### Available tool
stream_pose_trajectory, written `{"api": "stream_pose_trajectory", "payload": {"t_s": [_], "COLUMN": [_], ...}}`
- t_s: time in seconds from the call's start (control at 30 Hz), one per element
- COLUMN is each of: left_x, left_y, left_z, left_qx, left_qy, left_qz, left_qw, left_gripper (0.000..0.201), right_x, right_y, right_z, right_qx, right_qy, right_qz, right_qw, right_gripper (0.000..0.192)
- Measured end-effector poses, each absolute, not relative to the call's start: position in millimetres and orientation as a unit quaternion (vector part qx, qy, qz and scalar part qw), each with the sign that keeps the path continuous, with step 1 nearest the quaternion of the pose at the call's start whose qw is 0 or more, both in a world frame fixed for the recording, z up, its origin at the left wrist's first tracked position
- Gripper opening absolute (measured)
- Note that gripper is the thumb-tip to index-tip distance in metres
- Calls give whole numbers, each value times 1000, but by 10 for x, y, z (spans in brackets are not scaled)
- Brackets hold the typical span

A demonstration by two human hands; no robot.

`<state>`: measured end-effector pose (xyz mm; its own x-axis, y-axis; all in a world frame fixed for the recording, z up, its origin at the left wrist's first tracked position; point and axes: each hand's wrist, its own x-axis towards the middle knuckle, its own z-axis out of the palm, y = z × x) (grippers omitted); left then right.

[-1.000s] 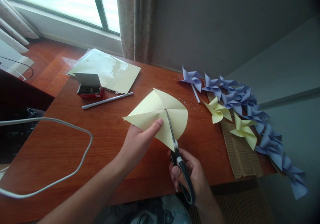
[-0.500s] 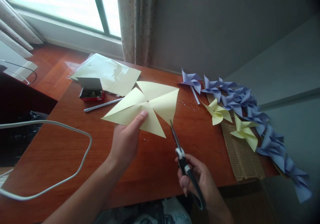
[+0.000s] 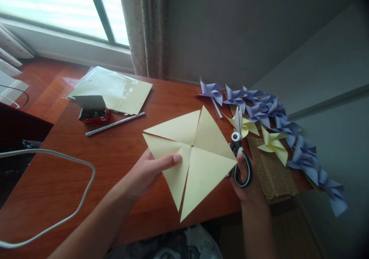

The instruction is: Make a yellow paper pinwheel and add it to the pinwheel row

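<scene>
A square of pale yellow paper, slit from its corners toward a small hole near the centre, is held above the table. My left hand grips its left side, thumb on top and the other fingers hidden beneath. In my right hand are scissors with black and white handles, their blades pointing up and away from me and nearly closed. The paper's right corner reaches the scissor handles and partly covers that hand; whether they touch I cannot tell.
On the brown table are a small red box, a white paper stick and a sleeve of yellow sheets. At right, several purple pinwheels and a yellow pinwheel lie around corrugated cardboard. A white cable loops at left.
The paper has turned and tilted to face me more, lying flatter. The scissors have moved right and up, away from the paper's lower edge, their blades now upright. The view has shifted slightly right.
</scene>
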<state>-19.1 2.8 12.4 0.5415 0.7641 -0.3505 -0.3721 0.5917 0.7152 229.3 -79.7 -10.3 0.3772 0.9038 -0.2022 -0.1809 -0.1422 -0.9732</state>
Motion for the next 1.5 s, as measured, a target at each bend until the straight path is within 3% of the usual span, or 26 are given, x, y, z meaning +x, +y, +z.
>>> {"api": "stream_pose_trajectory", "payload": {"t_s": [0.43,0.6,0.7,0.8,0.93,1.07,1.23,1.5], "left_x": [-238,-164,-120,-83,-33,27,76,56], "left_y": [41,90,121,109,51,14,4,15], "left_z": [73,153,148,86,24,57,112,73], "left_qx": [357,263,229,295,419,470,469,454], "left_qy": [321,322,310,300,297,295,361,418], "left_qz": [223,302,357,367,295,272,315,364], "left_qw": [848,858,851,830,806,786,742,698], "left_gripper": [42,43,31,20,27,33,22,24], "right_x": [2195,2047,1962,1879,1754,1613,1478,1434], "right_y": [-716,-658,-569,-467,-378,-364,-392,-441], "right_z": [107,44,-11,-57,-91,-96,-96,-50], "right_qx": [-631,-630,-625,-622,-615,-625,-637,-665], "right_qy": [-352,-309,-275,-248,-230,-241,-266,-284], "right_qz": [441,362,315,272,243,237,229,234], "right_qw": [532,614,659,691,714,704,686,650], "right_gripper": [37,36,35,34,35,35,34,40]}}
